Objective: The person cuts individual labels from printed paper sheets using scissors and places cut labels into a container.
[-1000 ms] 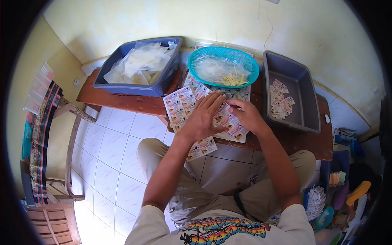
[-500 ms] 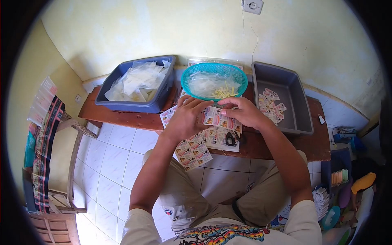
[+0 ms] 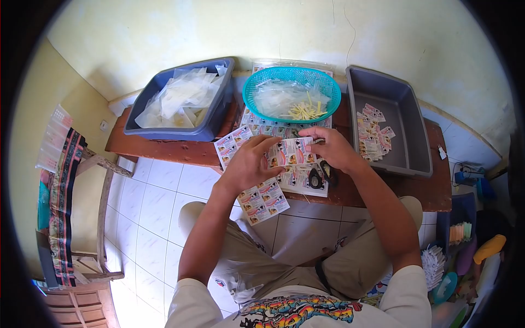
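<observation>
Between my hands is a strip of printed paper labels (image 3: 292, 152), in pink, white and orange. My left hand (image 3: 249, 161) is closed on its left end, with the thumb along the lower edge. At the other end my right hand (image 3: 333, 148) pinches the strip, its index finger reaching over the top. Black-handled scissors (image 3: 315, 178) lie just below my right hand, on a stack of label sheets (image 3: 298, 187). Another label sheet (image 3: 263, 202) sticks out over the bench's front edge below my left hand, and one more sheet (image 3: 232, 143) lies left of it.
A turquoise basket (image 3: 249, 106) holds clear plastic bags and yellowish strips. To its left, a blue-grey tub (image 3: 210, 128) contains plastic sheets. Cut labels (image 3: 374, 134) lie inside a grey tub (image 3: 407, 120) at right. All stand on a brown wooden bench (image 3: 169, 148). Another person's yellow sleeve (image 3: 489, 249) shows at far right.
The view has shifted slightly. My hands have turned the strip more upright toward the camera, showing more of its printed face, and both hands still hold it.
</observation>
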A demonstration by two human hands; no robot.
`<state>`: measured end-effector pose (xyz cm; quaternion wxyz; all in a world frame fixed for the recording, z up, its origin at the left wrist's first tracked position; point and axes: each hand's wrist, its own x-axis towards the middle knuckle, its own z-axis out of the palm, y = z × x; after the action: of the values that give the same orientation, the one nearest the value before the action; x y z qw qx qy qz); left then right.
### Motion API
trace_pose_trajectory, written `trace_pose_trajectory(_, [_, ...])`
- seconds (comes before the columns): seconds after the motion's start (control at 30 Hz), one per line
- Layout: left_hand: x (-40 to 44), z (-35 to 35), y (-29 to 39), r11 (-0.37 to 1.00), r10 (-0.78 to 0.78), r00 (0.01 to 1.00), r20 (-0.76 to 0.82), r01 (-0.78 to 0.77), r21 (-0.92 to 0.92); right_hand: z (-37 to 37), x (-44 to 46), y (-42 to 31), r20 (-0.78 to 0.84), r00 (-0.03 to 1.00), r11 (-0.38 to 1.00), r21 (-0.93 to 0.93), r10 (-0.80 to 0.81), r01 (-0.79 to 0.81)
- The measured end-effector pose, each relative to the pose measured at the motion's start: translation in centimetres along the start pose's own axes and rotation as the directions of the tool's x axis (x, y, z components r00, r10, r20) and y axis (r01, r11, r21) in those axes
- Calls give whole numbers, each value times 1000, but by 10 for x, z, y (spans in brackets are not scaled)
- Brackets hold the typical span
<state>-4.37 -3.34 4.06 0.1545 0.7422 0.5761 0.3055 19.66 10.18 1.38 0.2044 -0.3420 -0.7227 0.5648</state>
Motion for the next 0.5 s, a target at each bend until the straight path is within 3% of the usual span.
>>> trace_pose_trajectory(0.07, [-3,11,-7,1000,26,999,-31,-25,4,0,2,6,-35,998,997,-63,-52,49])
trace_pose_trajectory(0.23, [-6,22,-12,999,10,996,-87,-14,-46,0,2,8,-55,998,995,-95,6,-12])
trace_pose_trajectory(0.5, [-11,36,-22,995,37,992,-121,-25,96,9,14,25,-18,999,999,-27,-41,40])
